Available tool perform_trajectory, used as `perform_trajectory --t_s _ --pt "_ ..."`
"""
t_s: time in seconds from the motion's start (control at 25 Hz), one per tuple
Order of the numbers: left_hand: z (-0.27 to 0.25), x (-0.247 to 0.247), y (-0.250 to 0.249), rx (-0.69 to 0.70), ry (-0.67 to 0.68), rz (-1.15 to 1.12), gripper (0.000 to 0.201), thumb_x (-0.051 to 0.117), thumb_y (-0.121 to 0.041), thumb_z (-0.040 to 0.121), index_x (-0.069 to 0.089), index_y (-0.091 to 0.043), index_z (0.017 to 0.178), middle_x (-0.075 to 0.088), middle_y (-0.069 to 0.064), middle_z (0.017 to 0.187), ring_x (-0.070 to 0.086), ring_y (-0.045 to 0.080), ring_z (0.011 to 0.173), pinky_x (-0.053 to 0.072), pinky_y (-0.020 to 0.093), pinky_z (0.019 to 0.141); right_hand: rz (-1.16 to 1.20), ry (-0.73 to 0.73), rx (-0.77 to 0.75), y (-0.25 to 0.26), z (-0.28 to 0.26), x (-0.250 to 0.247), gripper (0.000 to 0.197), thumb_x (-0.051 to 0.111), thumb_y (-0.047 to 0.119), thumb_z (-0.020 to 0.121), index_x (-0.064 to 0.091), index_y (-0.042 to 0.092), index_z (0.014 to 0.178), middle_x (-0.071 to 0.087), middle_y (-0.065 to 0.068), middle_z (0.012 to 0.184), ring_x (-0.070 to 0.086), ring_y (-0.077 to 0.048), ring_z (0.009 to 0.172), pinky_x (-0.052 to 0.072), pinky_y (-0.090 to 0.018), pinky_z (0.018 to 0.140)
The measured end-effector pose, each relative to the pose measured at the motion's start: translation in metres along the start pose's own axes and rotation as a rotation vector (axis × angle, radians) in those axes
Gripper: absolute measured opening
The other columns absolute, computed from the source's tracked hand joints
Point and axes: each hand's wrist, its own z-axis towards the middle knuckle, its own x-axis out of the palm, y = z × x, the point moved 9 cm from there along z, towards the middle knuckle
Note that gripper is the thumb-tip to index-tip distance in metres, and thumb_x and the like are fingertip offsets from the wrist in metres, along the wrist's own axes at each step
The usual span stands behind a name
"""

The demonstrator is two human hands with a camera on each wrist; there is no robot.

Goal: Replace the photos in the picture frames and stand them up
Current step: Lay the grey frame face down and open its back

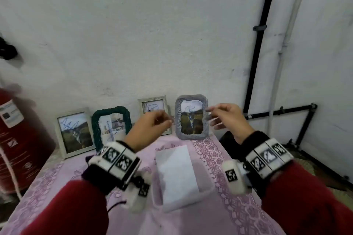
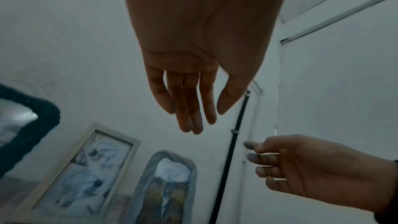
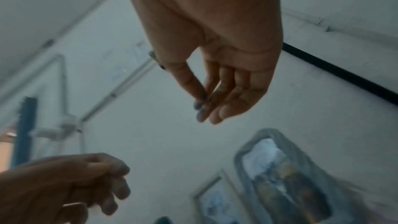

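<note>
Four picture frames stand along the far edge of a counter (image 1: pixel 57 177) covered in a lilac cloth, against a white wall: white frame (image 1: pixel 73 132), green frame (image 1: pixel 111 127), small frame (image 1: pixel 152 108) and, furthest right, grey frame (image 1: pixel 191 116). A white sheet (image 1: pixel 176 172) lies flat nearer the viewer. Both hands hover on either side of the grey frame, touching nothing. The left hand (image 1: pixel 150 127) is empty, fingers loosely curled; the right hand (image 1: pixel 227 118) is also empty, fingers relaxed (thumb tip close to forefinger). Each frame appears to hold a photo. To finish well, I judge each frame should be checked gently for a steady lean, without nudging its neighbours.
</note>
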Motion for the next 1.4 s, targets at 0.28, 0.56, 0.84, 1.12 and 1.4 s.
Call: perform_trajectory --t_s 0.28,0.56,0.84,1.12,1.4 --pt "0.112 0.042 0.082 -0.276 0.074 -0.103 0.045 0.060 -0.019 0.088 0.046 -0.010 0.130 0.062 0.009 0.094 0.056 0.021 0.079 0.042 0.027 0.068 -0.051 -0.169 0.196 -0.063 0.099 -0.023 0.029 0.060 0.003 0.082 0.056 0.005 0.111 0.059 -0.008 0.078 0.054 -0.017 0.059 0.051 -0.027 0.053" --pt "0.157 0.094 0.137 -0.329 0.232 -0.085 0.079 0.062 -0.018 0.088 0.012 -0.013 0.148 0.053 0.021 0.128 0.054 0.032 0.114 0.045 0.031 0.081 -0.267 -0.113 0.214 -0.109 0.139 -0.006 0.051 0.071 0.009 0.076 0.044 0.012 0.119 0.062 -0.008 0.085 0.057 -0.022 0.079 0.047 -0.031 0.060" --pt "0.159 0.105 0.147 -0.309 0.294 -0.132 0.059 0.059 -0.006 0.088 0.027 -0.008 0.138 0.054 0.014 0.094 0.052 0.018 0.073 0.045 0.026 0.060 -0.320 -0.205 0.142 -0.110 0.140 -0.002 0.042 0.068 0.002 0.078 0.050 0.005 0.116 0.064 -0.019 0.094 0.064 -0.033 0.090 0.053 -0.048 0.085" --pt "0.140 0.059 0.114 -0.142 0.059 -0.332 0.055 0.067 -0.003 0.082 0.040 -0.015 0.128 0.051 0.000 0.075 0.051 0.010 0.062 0.044 0.018 0.052 -0.110 -0.111 0.106 -0.067 0.117 0.000 0.037 0.062 0.001 0.084 0.047 0.007 0.117 0.062 -0.011 0.079 0.061 -0.022 0.070 0.053 -0.036 0.063" --pt "0.083 -0.003 0.066 0.031 -0.169 -0.515 0.046 0.064 -0.009 0.085 0.041 -0.020 0.124 0.050 0.002 0.079 0.052 0.014 0.072 0.052 0.030 0.067 0.041 -0.021 -0.078 0.004 0.066 0.013 0.033 0.061 0.006 0.088 0.050 0.014 0.117 0.061 -0.009 0.080 0.061 -0.014 0.069 0.049 -0.021 0.054"
